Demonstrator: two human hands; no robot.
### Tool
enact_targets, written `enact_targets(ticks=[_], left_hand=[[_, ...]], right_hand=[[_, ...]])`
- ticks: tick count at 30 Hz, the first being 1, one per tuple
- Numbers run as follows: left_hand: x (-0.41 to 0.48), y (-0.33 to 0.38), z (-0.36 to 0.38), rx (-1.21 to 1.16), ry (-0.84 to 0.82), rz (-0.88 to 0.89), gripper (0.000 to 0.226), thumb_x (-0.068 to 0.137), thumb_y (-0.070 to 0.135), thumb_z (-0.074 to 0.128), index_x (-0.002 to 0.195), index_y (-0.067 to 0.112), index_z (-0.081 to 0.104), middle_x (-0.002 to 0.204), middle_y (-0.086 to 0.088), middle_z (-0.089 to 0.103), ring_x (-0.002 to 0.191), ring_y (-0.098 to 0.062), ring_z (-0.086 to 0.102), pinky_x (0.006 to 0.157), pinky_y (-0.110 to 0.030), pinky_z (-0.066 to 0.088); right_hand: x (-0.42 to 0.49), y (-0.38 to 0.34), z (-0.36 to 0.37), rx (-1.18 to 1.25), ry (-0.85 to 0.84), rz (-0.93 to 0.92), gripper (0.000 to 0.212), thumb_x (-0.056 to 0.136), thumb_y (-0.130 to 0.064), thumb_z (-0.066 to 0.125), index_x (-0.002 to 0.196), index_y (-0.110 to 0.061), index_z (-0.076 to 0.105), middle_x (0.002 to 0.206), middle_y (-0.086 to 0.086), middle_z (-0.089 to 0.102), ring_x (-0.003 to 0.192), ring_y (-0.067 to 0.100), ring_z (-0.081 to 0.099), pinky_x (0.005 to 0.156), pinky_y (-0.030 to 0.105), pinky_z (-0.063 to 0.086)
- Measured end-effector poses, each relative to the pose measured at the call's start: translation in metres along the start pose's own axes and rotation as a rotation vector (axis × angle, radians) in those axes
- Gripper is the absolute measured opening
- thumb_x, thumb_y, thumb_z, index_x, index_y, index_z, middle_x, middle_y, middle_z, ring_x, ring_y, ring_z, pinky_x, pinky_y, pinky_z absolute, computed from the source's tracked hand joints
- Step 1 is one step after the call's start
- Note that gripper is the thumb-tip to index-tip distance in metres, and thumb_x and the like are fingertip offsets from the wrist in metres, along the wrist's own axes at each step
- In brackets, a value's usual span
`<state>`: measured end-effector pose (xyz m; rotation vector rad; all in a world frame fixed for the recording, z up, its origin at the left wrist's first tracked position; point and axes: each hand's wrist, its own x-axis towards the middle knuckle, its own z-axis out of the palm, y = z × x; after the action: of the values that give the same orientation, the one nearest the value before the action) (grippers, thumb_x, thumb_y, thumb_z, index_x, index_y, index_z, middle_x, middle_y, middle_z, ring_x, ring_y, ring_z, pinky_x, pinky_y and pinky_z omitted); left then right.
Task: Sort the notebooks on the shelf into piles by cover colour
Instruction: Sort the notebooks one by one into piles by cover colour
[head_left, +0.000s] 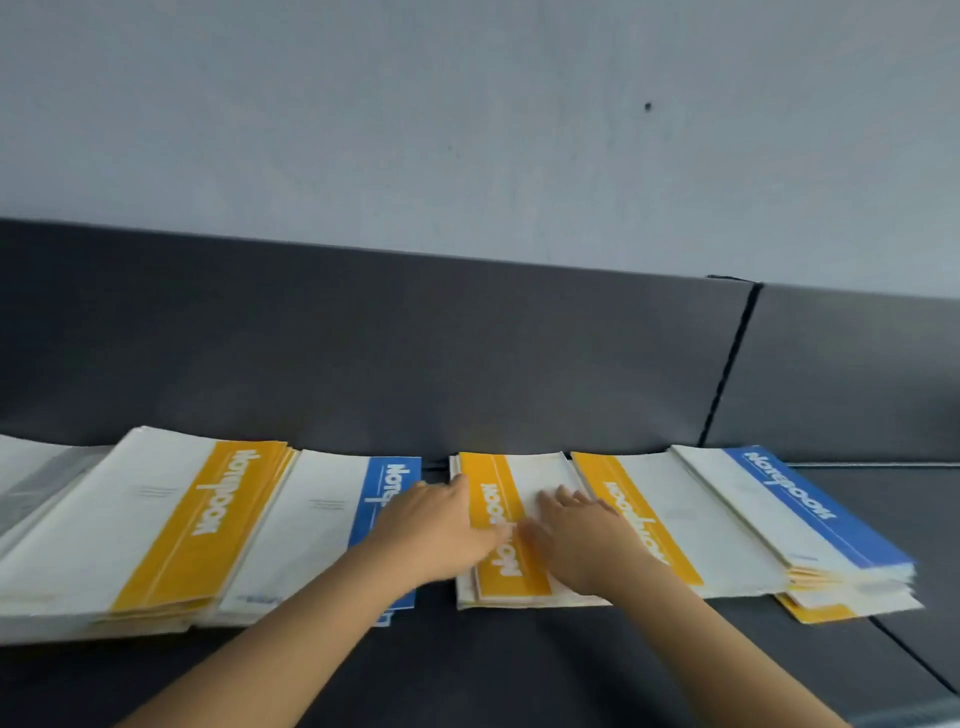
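A person's two bare hands rest on the middle notebook (540, 480), a white cover with a yellow band, lying flat on a dark grey shelf (519, 670) below a pale wall (467, 114). The left hand (441, 525) reaches in over the notebook's left edge with its fingers laid loosely across the yellow band and its thumb pointing toward the back of the shelf. The fingertips are blurred, but no curl around the cover shows. The right hand (582, 540) lies flat on the white part of the same cover, fingers spread and straight, gripping nothing.

The middle notebook tops a thin stack of its own. Just to its left, separated by a narrow strip of shelf, sits the blue pile (332, 519), partly hidden under the left forearm. Further left and overlapping that pile is the yellow pile (192, 519), several notebooks thick. Beyond it, at the frame's edge, lies a pale stack (31, 488) whose colour cannot be told.

Touching the middle notebook on its right is another yellow-banded notebook (675, 499). Overlapping that, further right, is a blue-topped stack (810, 504), with a yellow corner (815, 613) sticking out from beneath it.
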<state>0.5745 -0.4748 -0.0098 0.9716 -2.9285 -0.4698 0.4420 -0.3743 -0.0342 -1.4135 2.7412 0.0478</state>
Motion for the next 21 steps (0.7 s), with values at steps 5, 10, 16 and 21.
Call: enact_targets(ticks=[5, 10, 16, 21], left_hand=[[0.025, 0.032, 0.012, -0.05, 0.05, -0.144, 0.057, 0.087, 0.056, 0.058, 0.125, 0.015, 0.045, 0.124, -0.003, 0.058, 0.114, -0.024, 0.054, 0.086, -0.034, 0.048], [0.035, 0.029, 0.016, -0.447, 0.079, -0.329, 0.069, 0.082, 0.028, 0.074, 0.138, 0.019, 0.036, 0.133, -0.004, 0.05, 0.117, -0.021, 0.051, 0.081, -0.029, 0.046], [0.03, 0.024, 0.027, -0.637, 0.204, -0.29, 0.064, 0.082, 0.011, 0.072, 0.134, 0.026, 0.039, 0.135, 0.0, 0.047, 0.115, -0.015, 0.049, 0.082, -0.028, 0.047], [0.026, 0.024, 0.027, -0.775, 0.301, -0.274, 0.06, 0.08, 0.004, 0.073, 0.127, 0.03, 0.045, 0.135, 0.006, 0.047, 0.118, -0.016, 0.053, 0.075, -0.024, 0.051]], right_hand=[[0.006, 0.016, 0.008, 0.143, -0.015, -0.118, 0.061, 0.098, -0.047, 0.007, 0.143, -0.015, 0.031, 0.15, 0.008, 0.033, 0.14, 0.026, 0.027, 0.117, 0.047, 0.013], [0.007, 0.013, 0.008, 0.233, -0.001, -0.149, 0.052, 0.101, -0.042, 0.016, 0.143, -0.017, 0.032, 0.148, 0.008, 0.035, 0.138, 0.028, 0.03, 0.114, 0.046, 0.02], [0.004, 0.01, -0.003, 0.486, 0.006, -0.155, 0.039, 0.1, -0.031, 0.03, 0.121, -0.017, 0.06, 0.126, 0.005, 0.06, 0.118, 0.024, 0.051, 0.111, 0.048, 0.028], [0.002, 0.011, -0.009, 0.841, 0.041, -0.051, 0.034, 0.099, -0.032, 0.042, 0.119, -0.016, 0.064, 0.123, 0.002, 0.063, 0.111, 0.019, 0.055, 0.093, 0.029, 0.04]])
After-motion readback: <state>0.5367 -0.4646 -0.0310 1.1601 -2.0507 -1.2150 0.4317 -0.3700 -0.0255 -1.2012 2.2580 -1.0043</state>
